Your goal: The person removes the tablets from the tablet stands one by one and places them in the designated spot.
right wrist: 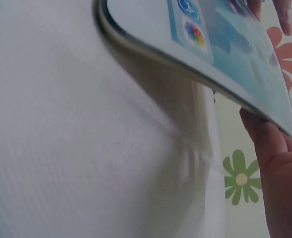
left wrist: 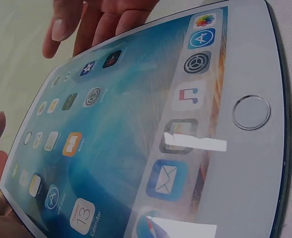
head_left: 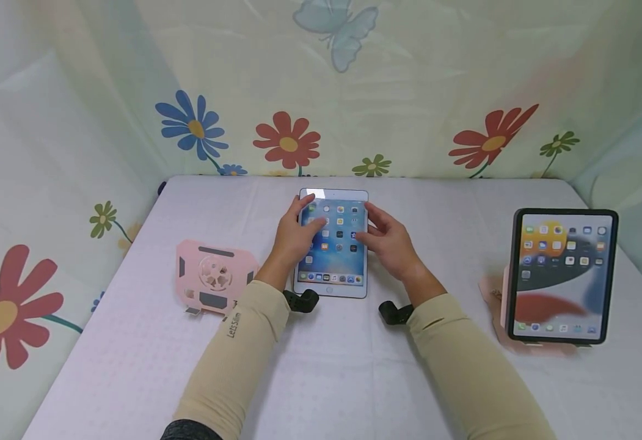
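A white-framed tablet (head_left: 334,263) with its home screen lit is held between both hands, its long sides running away from me. The left hand (head_left: 293,238) grips its left edge, thumb over the screen and a finger at the upper left corner. At the right edge the right hand (head_left: 391,241) holds it with the thumb toward the front; its other fingers (right wrist: 272,141) meet the side and underside in the right wrist view. That view shows the tablet's edge raised above the white cloth. The home button (left wrist: 252,112) is plain in the left wrist view.
A pink case (head_left: 189,272) with grey pads and a round cutout lies left of the tablet, partly behind the left forearm. On the right, a larger black-framed tablet (head_left: 562,281) leans on a pink stand (head_left: 496,305). A flowered curtain (head_left: 408,91) hangs behind the white-covered table (head_left: 342,379).
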Demonstrator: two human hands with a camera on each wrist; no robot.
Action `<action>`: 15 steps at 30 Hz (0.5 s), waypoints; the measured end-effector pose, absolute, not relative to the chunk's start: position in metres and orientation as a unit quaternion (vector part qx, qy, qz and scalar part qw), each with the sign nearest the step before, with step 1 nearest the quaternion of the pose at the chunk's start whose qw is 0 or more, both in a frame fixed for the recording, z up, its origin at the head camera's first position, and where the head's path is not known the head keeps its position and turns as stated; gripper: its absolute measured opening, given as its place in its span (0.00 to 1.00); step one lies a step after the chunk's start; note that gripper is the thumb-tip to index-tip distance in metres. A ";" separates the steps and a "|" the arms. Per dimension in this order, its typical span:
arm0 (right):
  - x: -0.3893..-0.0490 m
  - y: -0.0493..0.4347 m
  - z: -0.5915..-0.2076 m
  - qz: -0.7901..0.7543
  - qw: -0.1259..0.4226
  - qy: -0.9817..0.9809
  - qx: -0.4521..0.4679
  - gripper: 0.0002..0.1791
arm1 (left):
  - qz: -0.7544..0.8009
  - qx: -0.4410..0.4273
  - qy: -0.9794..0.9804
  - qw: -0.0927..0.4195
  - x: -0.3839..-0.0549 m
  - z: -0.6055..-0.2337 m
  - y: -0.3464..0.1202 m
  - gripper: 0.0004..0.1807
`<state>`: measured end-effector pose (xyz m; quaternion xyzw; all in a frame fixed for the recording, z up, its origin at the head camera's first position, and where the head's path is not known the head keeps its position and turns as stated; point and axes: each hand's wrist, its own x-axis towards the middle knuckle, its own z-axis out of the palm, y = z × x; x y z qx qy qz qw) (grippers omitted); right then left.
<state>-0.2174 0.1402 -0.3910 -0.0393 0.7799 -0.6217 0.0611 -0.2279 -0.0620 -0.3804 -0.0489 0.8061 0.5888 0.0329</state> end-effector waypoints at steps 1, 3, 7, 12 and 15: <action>-0.217 0.139 -0.391 -0.621 0.060 0.780 -0.040 0.38 | 0.589 -0.047 0.806 0.032 -0.228 -0.382 -0.062 0.31; -0.215 0.137 -0.390 -0.621 0.059 0.781 -0.042 0.38 | 0.587 -0.043 0.808 0.032 -0.229 -0.384 -0.062 0.31; -0.213 0.134 -0.389 -0.620 0.056 0.781 -0.044 0.39 | 0.586 -0.039 0.809 0.031 -0.228 -0.385 -0.062 0.32; -0.212 0.132 -0.389 -0.617 0.058 0.784 -0.042 0.40 | 0.588 -0.040 0.808 0.024 -0.227 -0.387 -0.061 0.31; -0.212 0.131 -0.390 -0.618 0.065 0.782 -0.040 0.41 | 0.587 -0.043 0.808 0.020 -0.229 -0.389 -0.060 0.31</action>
